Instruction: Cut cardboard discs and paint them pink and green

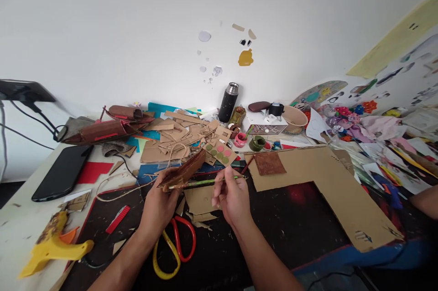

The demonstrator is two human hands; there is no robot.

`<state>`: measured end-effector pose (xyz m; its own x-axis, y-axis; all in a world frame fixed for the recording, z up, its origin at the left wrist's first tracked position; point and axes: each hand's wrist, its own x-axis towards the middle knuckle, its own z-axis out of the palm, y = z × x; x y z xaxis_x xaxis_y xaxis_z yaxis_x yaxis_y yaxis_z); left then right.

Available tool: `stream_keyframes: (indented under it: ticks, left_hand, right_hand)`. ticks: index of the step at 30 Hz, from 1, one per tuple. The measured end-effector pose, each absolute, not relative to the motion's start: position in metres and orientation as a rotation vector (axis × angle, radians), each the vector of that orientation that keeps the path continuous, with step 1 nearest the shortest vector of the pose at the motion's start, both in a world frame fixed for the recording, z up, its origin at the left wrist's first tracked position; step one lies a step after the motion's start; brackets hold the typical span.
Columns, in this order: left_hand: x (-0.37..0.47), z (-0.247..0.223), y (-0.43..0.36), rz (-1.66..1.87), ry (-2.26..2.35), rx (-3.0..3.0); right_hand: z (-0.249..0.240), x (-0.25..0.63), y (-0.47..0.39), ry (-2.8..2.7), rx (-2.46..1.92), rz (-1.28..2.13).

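Note:
My left hand (159, 204) is closed around a brown-painted cardboard piece (190, 167), long and narrow like a small boat hull, tilted up to the right. In my right hand (234, 197) a paintbrush (200, 183) with a green handle is pinched between thumb and fingers. The brush points left, its tip at the piece's near lower edge; whether it touches cannot be made out. Beneath my hands lie cardboard scraps (200, 200) and scissors (174, 247) with one red and one yellow handle. A brown-painted cardboard square (270, 163) lies to the right.
A brown model boat (99, 131), a phone (63, 172) and a yellow glue gun (56, 245) are on the left. Behind are piled cardboard strips (174, 129), a black flask (228, 103) and paint jars (256, 143). An L-shaped cardboard sheet (342, 190) lies right. Another person's arm (426, 202) shows at the right edge.

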<state>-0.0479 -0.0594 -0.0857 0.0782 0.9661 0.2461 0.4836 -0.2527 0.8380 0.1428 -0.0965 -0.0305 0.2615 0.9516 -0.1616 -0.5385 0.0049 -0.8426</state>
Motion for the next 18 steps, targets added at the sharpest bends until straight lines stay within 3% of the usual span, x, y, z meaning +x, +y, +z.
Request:
stream_keyframes:
  ticks: [18]
  left_hand:
    - [-0.045, -0.081, -0.058, 1.122, 1.437, 1.728]
  right_hand:
    - [-0.031, 0.151, -0.094, -0.443, -1.0, 1.173]
